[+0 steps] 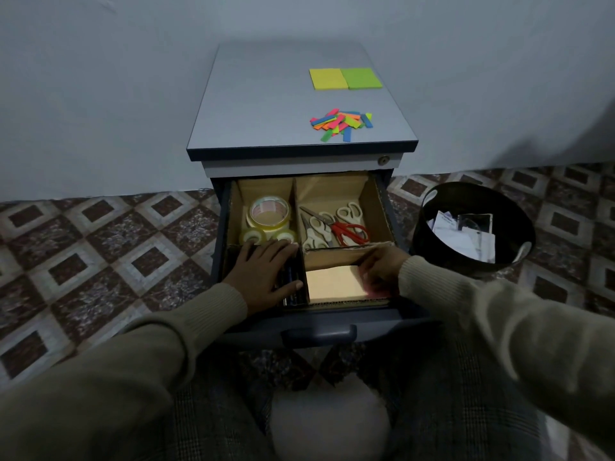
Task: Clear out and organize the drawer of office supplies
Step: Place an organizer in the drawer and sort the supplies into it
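Head view: the left hand (266, 274) lay flat, fingers straight and spread, over dark pens (290, 283) in the front-left compartment of the open drawer (382, 207). The right hand (381, 269), fingers curled, held the right edge of a pale orange notepad (334, 283) lying flat in the front-right compartment

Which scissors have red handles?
The scissors lying at the front right of the back-right compartment; the other pairs beside them have whitish handles.
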